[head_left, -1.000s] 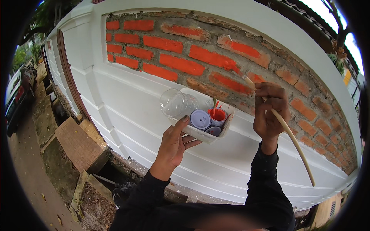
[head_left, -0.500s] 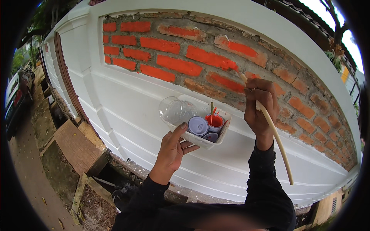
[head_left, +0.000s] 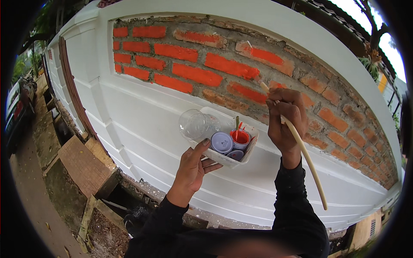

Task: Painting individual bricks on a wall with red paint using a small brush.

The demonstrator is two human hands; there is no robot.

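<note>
My right hand (head_left: pixel 287 118) is closed around a long paintbrush (head_left: pixel 307 157) with a curved cream handle. Its tip meets the right end of an orange-red painted brick (head_left: pixel 231 65) in the wall. Lower down, my left hand (head_left: pixel 189 174) grips a white plastic tray (head_left: pixel 232 162) by its near left side, thumb over the rim. Inside stand an open can of red-orange paint (head_left: pixel 240 137) with a thin stick (head_left: pixel 237 124) in it, a lidded can (head_left: pixel 221 142) and another can (head_left: pixel 235 155). A clear plastic cup (head_left: pixel 192 124) leans at the tray's left end.
The brick panel (head_left: pixel 335 119) is set into a white wall (head_left: pixel 142 114); its left bricks are orange-red, while those at right are mostly bare, with grey mortar between. Paving slabs (head_left: pixel 84 163) and a gutter run along the wall's foot. A parked car (head_left: pixel 20 105) stands at far left.
My right hand and the brush have shifted slightly left, with the tip still at the brick's right end. The left hand keeps its hold on the tray, which has hardly moved.
</note>
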